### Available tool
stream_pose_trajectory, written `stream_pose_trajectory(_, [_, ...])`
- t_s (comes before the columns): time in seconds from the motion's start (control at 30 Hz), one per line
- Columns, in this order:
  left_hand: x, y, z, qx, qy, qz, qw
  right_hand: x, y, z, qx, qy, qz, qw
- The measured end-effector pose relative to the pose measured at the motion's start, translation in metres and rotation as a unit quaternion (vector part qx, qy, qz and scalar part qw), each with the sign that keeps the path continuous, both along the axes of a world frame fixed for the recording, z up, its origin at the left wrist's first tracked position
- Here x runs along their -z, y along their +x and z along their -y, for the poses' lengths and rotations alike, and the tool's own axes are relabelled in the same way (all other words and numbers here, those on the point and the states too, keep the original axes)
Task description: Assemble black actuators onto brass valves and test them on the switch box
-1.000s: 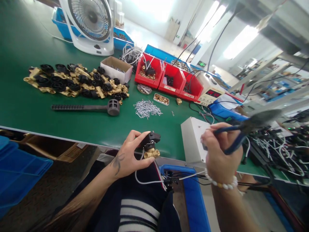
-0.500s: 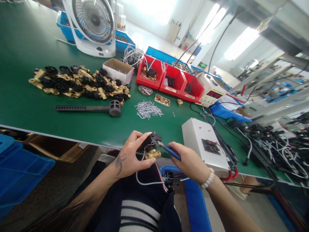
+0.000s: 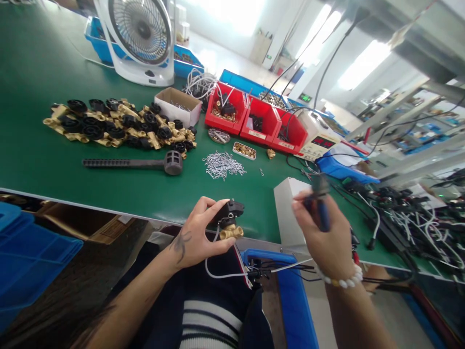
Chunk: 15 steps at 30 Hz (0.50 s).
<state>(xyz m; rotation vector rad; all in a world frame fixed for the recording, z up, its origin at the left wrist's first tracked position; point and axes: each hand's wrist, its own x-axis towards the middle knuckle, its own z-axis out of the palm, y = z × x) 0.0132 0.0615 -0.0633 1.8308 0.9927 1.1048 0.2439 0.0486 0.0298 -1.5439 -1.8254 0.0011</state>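
Observation:
My left hand (image 3: 198, 232) grips a brass valve (image 3: 231, 232) with a black actuator head (image 3: 234, 208) on top, near the table's front edge. A small wire clip shows at the joint between brass and black, and a white cable (image 3: 221, 276) hangs from the assembly. My right hand (image 3: 327, 232), smeared by motion, holds blue-handled pliers (image 3: 322, 213) over the grey control box (image 3: 290, 208). The pliers are apart from the valve. Beyond my left hand lies a heap of metal wire clips (image 3: 222, 165), with one single clip (image 3: 261, 171) to its right.
Brass valve bodies with black caps (image 3: 119, 123) are piled at the left, behind a black mallet (image 3: 134, 163). Red bins (image 3: 259, 135), a small tray of brass parts (image 3: 244, 150) and a power supply (image 3: 314, 140) stand at the back. Tangled cables (image 3: 414, 213) lie right; a white fan (image 3: 141, 43) stands back left.
My right hand has moved the pliers away from the valve, to the right and up over the grey box. My left hand and the valve have stayed nearly still.

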Motion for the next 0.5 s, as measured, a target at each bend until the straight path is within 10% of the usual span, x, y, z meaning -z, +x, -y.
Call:
stream_pose_trajectory(0.07, [-0.0003,-0.0001,0.0004,-0.001,0.001,-0.003,1.0,0.0026,-0.0021,0.0004,0.009,0.034,-0.024,0.999])
stream_pose_trajectory(0.23, [0.0005,-0.0004,0.0009,-0.005,0.0,-0.001,1.0,0.0019,-0.0051,0.0007,-0.128,-0.196,0.142,0.962])
stream_pose_trajectory(0.4, [0.0008,0.0,0.0008,-0.003,0.004,-0.011,1.0,0.0031,-0.0037,0.0033,-0.001,0.023,-0.018,1.0])
stream_pose_trajectory(0.5, [0.0004,-0.0004,0.0012,-0.005,-0.004,-0.007,1.0,0.0093,-0.0082,0.0038,-0.081,-0.149,0.081,0.982])
